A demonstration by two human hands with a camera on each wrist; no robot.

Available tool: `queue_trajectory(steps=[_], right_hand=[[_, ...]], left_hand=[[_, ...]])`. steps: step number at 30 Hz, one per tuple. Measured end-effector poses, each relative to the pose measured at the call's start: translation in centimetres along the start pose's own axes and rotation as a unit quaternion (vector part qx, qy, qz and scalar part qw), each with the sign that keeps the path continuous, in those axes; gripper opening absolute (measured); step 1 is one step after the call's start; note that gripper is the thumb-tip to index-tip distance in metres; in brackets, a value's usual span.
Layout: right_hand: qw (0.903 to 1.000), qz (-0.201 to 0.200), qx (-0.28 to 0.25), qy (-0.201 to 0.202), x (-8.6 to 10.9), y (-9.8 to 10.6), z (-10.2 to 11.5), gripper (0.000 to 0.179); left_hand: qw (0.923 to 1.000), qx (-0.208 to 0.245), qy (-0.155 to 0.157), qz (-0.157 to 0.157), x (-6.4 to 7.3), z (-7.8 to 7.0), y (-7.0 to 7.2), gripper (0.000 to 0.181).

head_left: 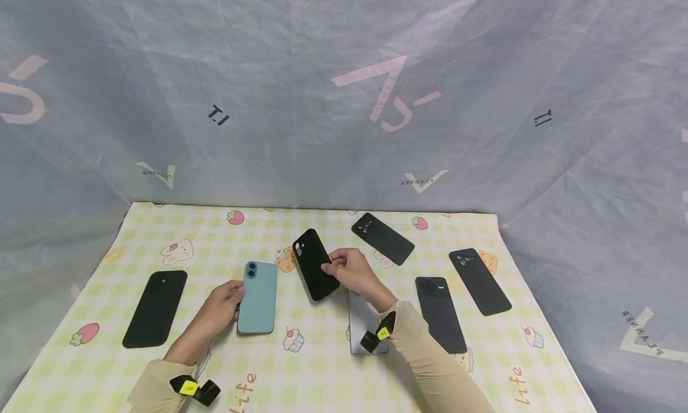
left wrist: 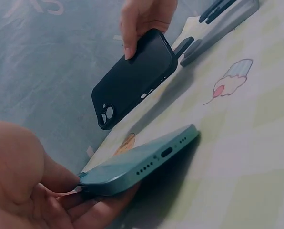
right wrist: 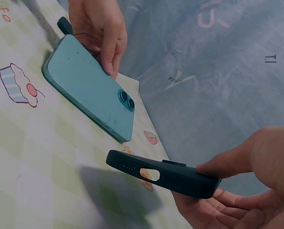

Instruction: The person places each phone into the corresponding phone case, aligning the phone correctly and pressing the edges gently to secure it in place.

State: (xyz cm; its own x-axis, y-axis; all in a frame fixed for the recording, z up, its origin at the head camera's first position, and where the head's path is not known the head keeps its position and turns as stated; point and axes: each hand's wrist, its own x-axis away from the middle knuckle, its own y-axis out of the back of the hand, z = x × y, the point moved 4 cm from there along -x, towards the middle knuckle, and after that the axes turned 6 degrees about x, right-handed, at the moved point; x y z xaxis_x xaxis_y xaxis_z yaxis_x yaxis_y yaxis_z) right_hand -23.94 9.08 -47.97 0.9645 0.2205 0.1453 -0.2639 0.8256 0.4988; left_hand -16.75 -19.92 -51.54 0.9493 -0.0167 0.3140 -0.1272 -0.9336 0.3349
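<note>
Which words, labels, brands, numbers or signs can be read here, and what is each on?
"Life": orange, twice on the green-and-white checked tablecloth.
"T.I": black, on the grey fabric backdrop.
"PLANNER": mirrored, same backdrop.
Large pale backdrop characters: unclear.
Yellow labels on black wrist devices: too small.
White mark on a flat black rectangular piece: too small.
Held teal rectangular phone, held black phone case: no readable text.

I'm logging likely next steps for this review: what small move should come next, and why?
Probably bring the black case in the right hand toward the teal phone in the left hand, lining up its camera opening with the lenses. Case and phone are held apart, both camera ends point away from the person, and the case looks empty.
</note>
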Motion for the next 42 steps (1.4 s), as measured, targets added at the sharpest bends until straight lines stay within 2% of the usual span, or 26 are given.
queue_trajectory(steps=[11,18,24,30,37,42], right_hand=[[1.0000,-0.003,-0.002,0.002,0.2,0.3,-0.3,0.015],[1.0000,-0.006,0.002,0.000,0.3,0.3,-0.5,0.015],[1.0000,-0.009,0.003,0.000,0.4,0.3,-0.8,0.015],[0.9998,-0.021,0.001,-0.003,0.3,0.4,-0.8,0.015],[0.9988,-0.034,-0.033,-0.010,0.1,0.5,-0.8,0.013],[0.9967,-0.040,-0.069,-0.019,0.2,0.6,-0.7,0.016]], left_hand=[[0.9968,0.072,0.035,-0.008,0.7,1.3,0.6,0.045],[0.9911,0.129,0.033,-0.004,1.2,1.7,1.2,0.050],[0.9862,0.162,0.033,-0.009,1.1,1.5,1.6,0.053],[0.9817,0.184,0.050,-0.003,0.8,1.0,1.6,0.056],[0.9699,0.240,0.040,-0.001,0.8,0.1,1.2,0.060],[0.9653,0.258,0.039,-0.003,0.5,-0.3,1.0,0.066]])
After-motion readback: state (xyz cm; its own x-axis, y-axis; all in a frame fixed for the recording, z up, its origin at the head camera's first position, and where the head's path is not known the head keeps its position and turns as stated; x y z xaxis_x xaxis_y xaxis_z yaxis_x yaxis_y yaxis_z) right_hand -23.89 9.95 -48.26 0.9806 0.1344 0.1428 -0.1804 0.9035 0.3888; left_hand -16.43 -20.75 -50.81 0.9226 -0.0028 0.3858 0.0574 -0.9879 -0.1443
